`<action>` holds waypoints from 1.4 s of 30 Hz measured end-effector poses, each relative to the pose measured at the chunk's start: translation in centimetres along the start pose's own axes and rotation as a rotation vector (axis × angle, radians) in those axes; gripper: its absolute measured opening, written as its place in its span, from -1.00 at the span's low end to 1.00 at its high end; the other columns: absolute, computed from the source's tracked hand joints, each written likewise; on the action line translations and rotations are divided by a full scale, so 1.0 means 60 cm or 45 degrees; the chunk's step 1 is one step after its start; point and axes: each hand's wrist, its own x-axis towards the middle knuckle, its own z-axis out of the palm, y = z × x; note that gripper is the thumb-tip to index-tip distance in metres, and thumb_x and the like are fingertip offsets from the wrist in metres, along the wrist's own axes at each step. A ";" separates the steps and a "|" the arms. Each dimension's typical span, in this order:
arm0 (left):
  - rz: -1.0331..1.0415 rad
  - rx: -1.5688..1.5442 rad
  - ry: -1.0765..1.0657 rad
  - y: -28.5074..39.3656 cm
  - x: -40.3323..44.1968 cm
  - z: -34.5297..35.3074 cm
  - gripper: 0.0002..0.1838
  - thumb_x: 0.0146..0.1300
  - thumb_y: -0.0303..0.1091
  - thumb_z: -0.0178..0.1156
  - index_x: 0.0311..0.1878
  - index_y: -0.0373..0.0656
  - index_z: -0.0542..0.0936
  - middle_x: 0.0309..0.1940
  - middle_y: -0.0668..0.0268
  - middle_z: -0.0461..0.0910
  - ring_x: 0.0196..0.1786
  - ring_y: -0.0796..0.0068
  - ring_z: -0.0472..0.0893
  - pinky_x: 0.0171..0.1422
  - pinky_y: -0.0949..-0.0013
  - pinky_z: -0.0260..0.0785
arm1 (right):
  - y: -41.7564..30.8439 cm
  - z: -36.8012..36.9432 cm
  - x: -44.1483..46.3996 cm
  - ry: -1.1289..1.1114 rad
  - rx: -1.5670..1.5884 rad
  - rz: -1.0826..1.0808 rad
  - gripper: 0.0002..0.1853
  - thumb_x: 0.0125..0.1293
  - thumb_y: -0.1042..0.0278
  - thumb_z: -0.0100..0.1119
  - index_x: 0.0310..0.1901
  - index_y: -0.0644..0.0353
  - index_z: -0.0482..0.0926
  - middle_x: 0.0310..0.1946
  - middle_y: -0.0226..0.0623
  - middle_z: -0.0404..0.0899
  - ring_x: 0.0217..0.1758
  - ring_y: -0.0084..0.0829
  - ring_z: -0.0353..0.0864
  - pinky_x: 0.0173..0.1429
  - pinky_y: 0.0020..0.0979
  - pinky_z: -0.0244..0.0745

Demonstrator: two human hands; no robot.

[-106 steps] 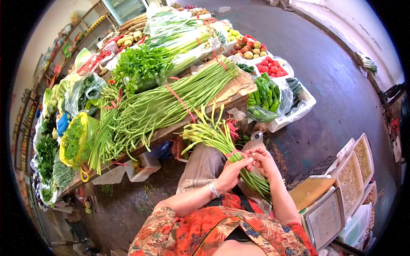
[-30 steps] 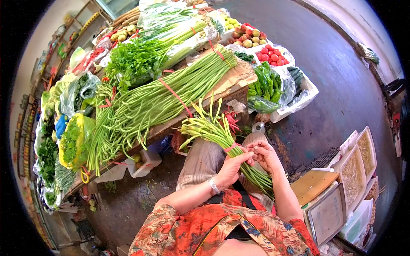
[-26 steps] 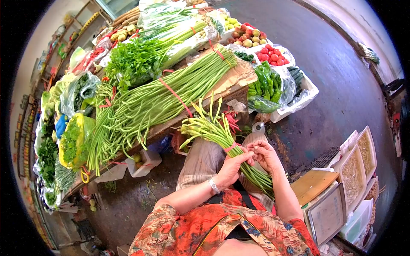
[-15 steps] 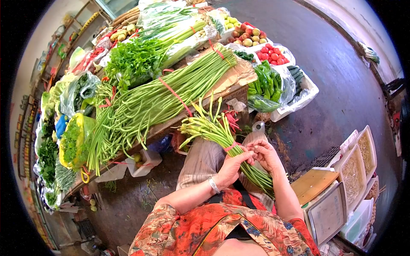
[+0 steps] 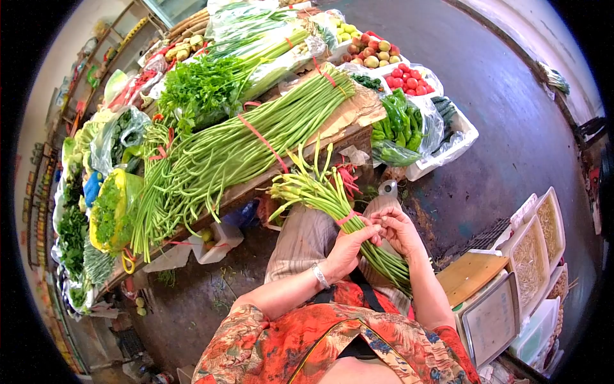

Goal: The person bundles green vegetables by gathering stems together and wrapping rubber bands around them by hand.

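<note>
A bunch of garlic scapes (image 5: 320, 197) lies slanting over my lap, its pale yellowish tips pointing up towards the table. Around it runs a pink-red tie (image 5: 347, 218). My left hand (image 5: 350, 248), with a bracelet on the wrist, is wrapped round the stalks just below the tie. Close against its thumb, my right hand (image 5: 398, 230) has its fingers pinched together; what they hold is too small to make out. The lower stems (image 5: 391, 272) pass beneath my right wrist.
A table ahead carries a large pile of long green stalks (image 5: 256, 141) with red ties, and leafy greens (image 5: 201, 89). Tomatoes (image 5: 407, 80) and green peppers (image 5: 398, 125) stand at its right end. A flat-topped scale (image 5: 489, 317) and trays (image 5: 529, 259) are at my right.
Both hands keep the same hold on the bunch. My right fingers have shifted very slightly beside my left thumb; the rest looks unchanged.
</note>
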 end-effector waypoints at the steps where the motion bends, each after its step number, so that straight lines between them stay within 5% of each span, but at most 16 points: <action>1: 0.000 0.002 -0.004 0.000 0.000 0.000 -0.88 0.36 -0.41 0.21 -0.24 -0.10 0.44 -0.43 0.37 0.47 -0.25 0.45 0.54 -0.04 0.36 0.40 | 0.000 0.001 0.000 0.000 0.001 0.001 -0.90 0.40 0.54 0.09 -0.10 0.26 0.55 -0.14 -0.21 0.68 -0.11 -0.41 0.70 -0.07 -0.43 0.63; 4: 0.021 -0.045 0.012 -0.003 0.003 -0.002 -0.86 0.30 -0.47 0.27 -0.25 -0.14 0.46 -0.40 0.33 0.56 -0.33 0.50 0.56 -0.15 0.37 0.44 | -0.001 0.004 -0.001 0.006 0.000 -0.004 -0.90 0.40 0.55 0.09 -0.11 0.25 0.55 -0.14 -0.21 0.68 -0.12 -0.41 0.70 -0.05 -0.43 0.63; 42: -0.016 -0.027 0.023 0.003 0.000 0.007 -0.86 0.34 -0.45 0.22 -0.23 -0.11 0.42 -0.44 0.35 0.48 -0.29 0.43 0.55 -0.08 0.34 0.44 | -0.002 0.001 -0.001 0.018 0.056 0.001 -0.91 0.39 0.55 0.09 -0.14 0.24 0.56 -0.14 -0.20 0.68 -0.11 -0.42 0.69 -0.06 -0.43 0.61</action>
